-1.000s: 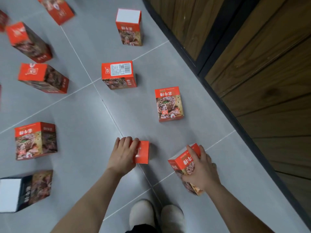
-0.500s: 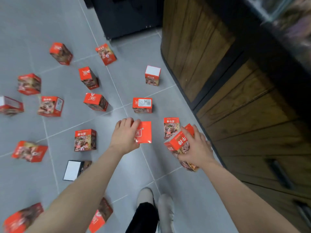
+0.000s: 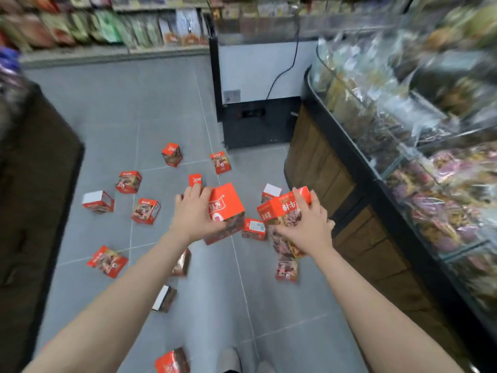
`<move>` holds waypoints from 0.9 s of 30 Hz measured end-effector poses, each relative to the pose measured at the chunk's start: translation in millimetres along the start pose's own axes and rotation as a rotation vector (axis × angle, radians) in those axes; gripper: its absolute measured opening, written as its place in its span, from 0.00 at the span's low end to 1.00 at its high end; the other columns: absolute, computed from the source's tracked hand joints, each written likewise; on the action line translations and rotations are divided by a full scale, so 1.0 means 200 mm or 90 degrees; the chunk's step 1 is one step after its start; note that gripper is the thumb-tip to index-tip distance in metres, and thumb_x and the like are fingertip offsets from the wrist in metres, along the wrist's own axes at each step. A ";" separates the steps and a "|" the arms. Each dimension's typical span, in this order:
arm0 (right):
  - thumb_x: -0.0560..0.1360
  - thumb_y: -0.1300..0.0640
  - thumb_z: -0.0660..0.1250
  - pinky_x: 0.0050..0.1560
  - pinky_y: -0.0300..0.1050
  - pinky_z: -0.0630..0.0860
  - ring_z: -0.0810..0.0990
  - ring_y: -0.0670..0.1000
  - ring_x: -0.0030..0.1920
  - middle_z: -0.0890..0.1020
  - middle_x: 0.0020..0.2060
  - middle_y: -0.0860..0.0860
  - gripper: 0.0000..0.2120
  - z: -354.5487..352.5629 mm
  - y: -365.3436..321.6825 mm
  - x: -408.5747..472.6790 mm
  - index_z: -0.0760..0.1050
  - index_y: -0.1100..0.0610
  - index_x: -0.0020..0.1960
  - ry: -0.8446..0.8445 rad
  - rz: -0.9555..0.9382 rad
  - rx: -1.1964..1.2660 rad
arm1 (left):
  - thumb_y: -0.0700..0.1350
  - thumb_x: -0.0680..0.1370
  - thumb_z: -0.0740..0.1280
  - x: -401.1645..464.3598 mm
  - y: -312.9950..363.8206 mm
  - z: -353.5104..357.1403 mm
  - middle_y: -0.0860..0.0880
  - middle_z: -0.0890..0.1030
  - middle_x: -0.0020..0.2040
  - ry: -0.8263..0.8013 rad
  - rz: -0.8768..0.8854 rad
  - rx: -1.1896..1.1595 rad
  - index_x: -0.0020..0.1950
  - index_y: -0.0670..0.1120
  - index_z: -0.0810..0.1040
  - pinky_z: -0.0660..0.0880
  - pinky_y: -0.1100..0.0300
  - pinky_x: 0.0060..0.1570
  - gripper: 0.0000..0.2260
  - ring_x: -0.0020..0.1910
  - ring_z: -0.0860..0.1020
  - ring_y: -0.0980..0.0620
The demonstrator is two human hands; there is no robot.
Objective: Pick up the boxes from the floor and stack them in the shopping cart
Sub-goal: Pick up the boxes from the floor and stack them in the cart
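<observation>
Head view: left hand point(image 3: 192, 214) grips one red box point(image 3: 227, 204), right hand point(image 3: 306, 227) grips another box point(image 3: 282, 208)

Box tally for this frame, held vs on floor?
Boxes held: 2, the left-hand box in the left hand and the right-hand box in the right hand
Boxes on the floor: 13, some partly hidden
Total: 15
</observation>
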State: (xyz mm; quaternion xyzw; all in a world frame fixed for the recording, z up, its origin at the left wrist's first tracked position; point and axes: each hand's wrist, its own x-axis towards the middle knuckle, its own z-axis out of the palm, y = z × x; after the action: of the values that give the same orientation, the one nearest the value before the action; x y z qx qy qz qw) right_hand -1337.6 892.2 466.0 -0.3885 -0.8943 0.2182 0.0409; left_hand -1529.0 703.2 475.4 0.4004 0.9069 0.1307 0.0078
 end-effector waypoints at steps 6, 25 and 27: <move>0.64 0.31 0.68 0.67 0.66 0.56 0.58 0.60 0.73 0.53 0.77 0.51 0.46 -0.09 -0.22 -0.07 0.50 0.38 0.74 -0.038 -0.086 0.001 | 0.69 0.56 0.58 -0.27 -0.12 -0.29 0.48 0.71 0.53 0.059 -0.088 -0.006 0.66 0.49 0.70 0.63 0.51 0.50 0.43 0.55 0.70 0.45; 0.62 0.34 0.72 0.67 0.65 0.59 0.61 0.60 0.72 0.57 0.76 0.51 0.44 0.14 -0.95 -0.40 0.59 0.40 0.74 -0.288 -0.631 -0.035 | 0.68 0.58 0.63 -1.78 0.10 -0.51 0.51 0.70 0.56 0.235 -0.696 0.114 0.68 0.51 0.68 0.63 0.53 0.54 0.41 0.56 0.69 0.49; 0.63 0.34 0.71 0.68 0.65 0.58 0.60 0.60 0.72 0.58 0.75 0.51 0.43 0.18 -1.03 -0.56 0.59 0.41 0.74 -0.327 -0.694 -0.030 | 0.68 0.58 0.64 -1.98 0.19 -0.52 0.51 0.70 0.56 0.252 -0.762 0.128 0.68 0.51 0.67 0.62 0.53 0.54 0.42 0.56 0.69 0.49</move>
State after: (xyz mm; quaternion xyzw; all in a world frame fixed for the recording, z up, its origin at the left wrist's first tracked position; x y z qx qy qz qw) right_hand -1408.2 675.4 531.4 0.1906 -0.9504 0.2328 -0.0788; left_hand -1245.3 415.1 549.8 -0.2085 0.9658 0.0891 -0.1258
